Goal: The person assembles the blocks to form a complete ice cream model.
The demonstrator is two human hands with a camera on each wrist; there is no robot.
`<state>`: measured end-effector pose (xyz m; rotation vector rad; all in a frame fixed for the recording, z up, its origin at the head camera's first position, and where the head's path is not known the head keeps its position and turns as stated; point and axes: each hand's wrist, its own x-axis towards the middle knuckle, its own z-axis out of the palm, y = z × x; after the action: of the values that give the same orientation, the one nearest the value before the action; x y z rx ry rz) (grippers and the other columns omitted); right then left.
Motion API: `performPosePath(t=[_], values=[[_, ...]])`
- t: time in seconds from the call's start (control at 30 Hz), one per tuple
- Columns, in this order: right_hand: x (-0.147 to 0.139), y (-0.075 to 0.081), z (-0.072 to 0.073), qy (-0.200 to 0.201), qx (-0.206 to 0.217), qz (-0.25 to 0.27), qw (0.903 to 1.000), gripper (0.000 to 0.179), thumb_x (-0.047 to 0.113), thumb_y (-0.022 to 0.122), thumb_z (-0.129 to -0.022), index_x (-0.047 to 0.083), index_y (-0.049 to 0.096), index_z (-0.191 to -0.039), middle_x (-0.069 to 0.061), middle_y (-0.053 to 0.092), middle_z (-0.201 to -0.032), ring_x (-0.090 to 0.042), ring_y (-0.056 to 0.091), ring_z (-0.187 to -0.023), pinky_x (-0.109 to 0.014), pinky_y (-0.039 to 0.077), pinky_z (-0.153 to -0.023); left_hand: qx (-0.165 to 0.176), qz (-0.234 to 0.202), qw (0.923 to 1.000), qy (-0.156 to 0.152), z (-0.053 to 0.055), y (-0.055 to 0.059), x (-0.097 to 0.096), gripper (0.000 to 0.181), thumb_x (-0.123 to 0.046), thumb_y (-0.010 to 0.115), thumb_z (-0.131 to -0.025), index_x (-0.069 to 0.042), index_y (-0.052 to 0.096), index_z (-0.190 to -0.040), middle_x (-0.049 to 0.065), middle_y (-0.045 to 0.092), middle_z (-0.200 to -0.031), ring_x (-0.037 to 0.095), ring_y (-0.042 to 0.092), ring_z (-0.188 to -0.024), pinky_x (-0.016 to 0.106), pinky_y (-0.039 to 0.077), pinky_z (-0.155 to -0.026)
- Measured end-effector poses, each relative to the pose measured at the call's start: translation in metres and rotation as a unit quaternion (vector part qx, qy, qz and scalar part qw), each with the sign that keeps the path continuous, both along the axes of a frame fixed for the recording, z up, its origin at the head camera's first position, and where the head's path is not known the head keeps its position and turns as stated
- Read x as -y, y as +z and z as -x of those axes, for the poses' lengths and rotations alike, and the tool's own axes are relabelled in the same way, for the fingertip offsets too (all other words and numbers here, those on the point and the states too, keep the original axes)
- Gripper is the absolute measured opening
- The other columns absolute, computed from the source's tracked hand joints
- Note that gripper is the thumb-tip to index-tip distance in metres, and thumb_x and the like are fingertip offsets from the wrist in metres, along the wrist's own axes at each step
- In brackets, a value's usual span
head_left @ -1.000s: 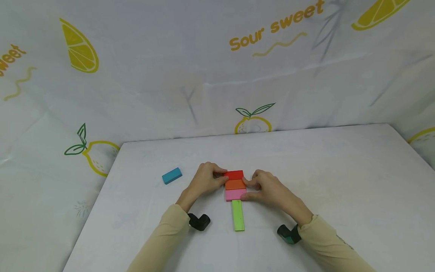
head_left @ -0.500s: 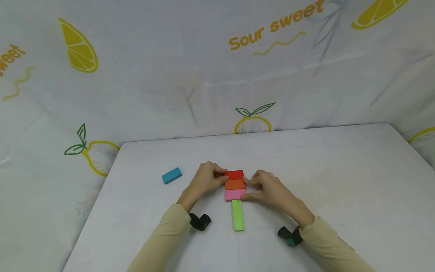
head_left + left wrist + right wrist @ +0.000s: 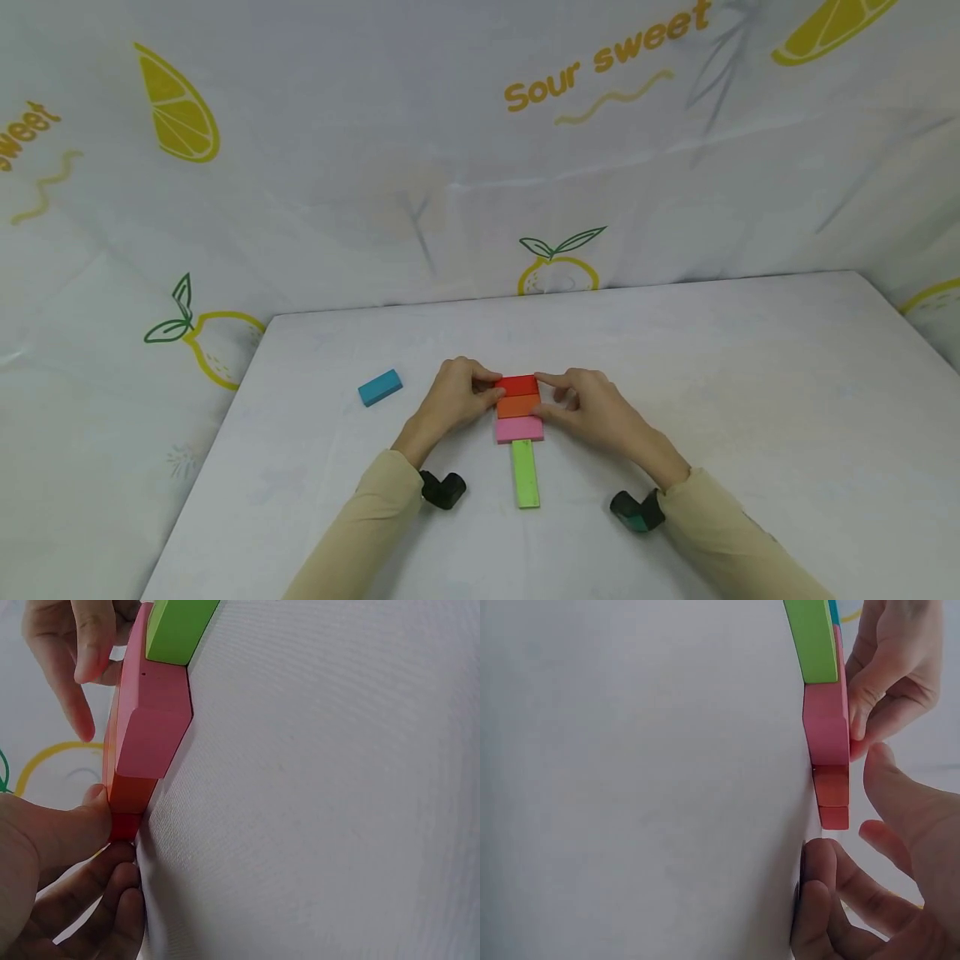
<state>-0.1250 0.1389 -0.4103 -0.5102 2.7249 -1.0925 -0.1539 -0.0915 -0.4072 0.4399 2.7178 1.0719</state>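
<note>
A red block [image 3: 517,385], an orange block [image 3: 517,407] and a pink block [image 3: 519,430] lie flat, side by side in a column on the white table. A lime-green block [image 3: 526,475] extends from the pink block's near side, lengthwise toward the person. My left hand [image 3: 454,392] pinches the red block's left end, the thumb [image 3: 82,825] close to where it meets the orange one. At the column's right end is my right hand [image 3: 596,408], index finger by the red block's corner and thumb beside the orange block. The right wrist view shows that thumb [image 3: 892,780] apart from the blocks.
A blue block [image 3: 380,387] lies alone to the left of the left hand. White cloth printed with lemons [image 3: 558,275] hangs behind the table [image 3: 712,350]. Black cameras [image 3: 444,490] are strapped to both wrists.
My right hand has shifted away from the person, from beside the orange and pink blocks to beside the red and orange ones. The left hand and the blocks have stayed in place.
</note>
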Motion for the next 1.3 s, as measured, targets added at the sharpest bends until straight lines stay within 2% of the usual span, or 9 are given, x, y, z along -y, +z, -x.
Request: performPosePath(t=[0.2, 0.4, 0.8, 1.07, 1.3], values=[[0.003, -0.003, 0.01, 0.003, 0.004, 0.0, 1.0, 0.052, 0.024, 0.076, -0.093, 0.003, 0.063, -0.138, -0.001, 0.061, -0.076, -0.011, 0.044, -0.06, -0.02, 0.034, -0.052, 0.002, -0.001, 1.0, 0.0, 0.0, 0.0, 0.001, 0.027, -0.012, 0.076, -0.092, -0.003, 0.077, -0.117, 0.011, 0.077, -0.104, 0.015, 0.065, -0.087, 0.023, 0.057, -0.074], [0.003, -0.005, 0.013, 0.0, 0.006, 0.006, 1.0, 0.047, 0.023, 0.076, -0.092, 0.003, 0.067, -0.134, 0.0, 0.055, -0.067, -0.01, 0.04, -0.054, -0.019, 0.029, -0.05, -0.003, -0.005, 1.0, -0.006, 0.001, 0.0, 0.003, 0.026, -0.012, 0.077, -0.091, -0.002, 0.077, -0.116, 0.011, 0.078, -0.105, 0.016, 0.066, -0.088, 0.024, 0.057, -0.076], [0.005, -0.003, 0.013, -0.013, 0.021, -0.013, 0.9996, 0.047, 0.027, 0.076, -0.092, 0.007, 0.067, -0.134, 0.0, 0.052, -0.067, -0.012, 0.04, -0.057, -0.02, 0.029, -0.052, -0.012, -0.014, 0.9998, -0.01, 0.002, -0.004, 0.006, 0.026, -0.012, 0.078, -0.09, -0.003, 0.078, -0.115, 0.011, 0.078, -0.104, 0.013, 0.065, -0.084, 0.019, 0.054, -0.071], [0.005, -0.004, 0.014, -0.018, 0.028, -0.012, 0.9994, 0.047, 0.026, 0.077, -0.092, 0.007, 0.067, -0.134, 0.0, 0.053, -0.066, -0.012, 0.041, -0.057, -0.02, 0.029, -0.052, -0.03, -0.03, 0.9988, -0.026, -0.002, -0.01, 0.009, 0.03, -0.014, 0.074, -0.093, -0.002, 0.075, -0.12, 0.011, 0.077, -0.11, 0.019, 0.069, -0.095, 0.031, 0.061, -0.086], [0.006, -0.004, 0.014, -0.018, 0.028, -0.015, 0.9993, 0.047, 0.026, 0.077, -0.092, 0.007, 0.067, -0.134, 0.0, 0.052, -0.065, -0.012, 0.041, -0.058, -0.02, 0.029, -0.052, -0.056, -0.038, 0.9976, -0.017, -0.006, -0.013, 0.011, 0.031, -0.015, 0.072, -0.094, -0.004, 0.074, -0.123, 0.009, 0.076, -0.108, 0.018, 0.068, -0.094, 0.033, 0.06, -0.087]])
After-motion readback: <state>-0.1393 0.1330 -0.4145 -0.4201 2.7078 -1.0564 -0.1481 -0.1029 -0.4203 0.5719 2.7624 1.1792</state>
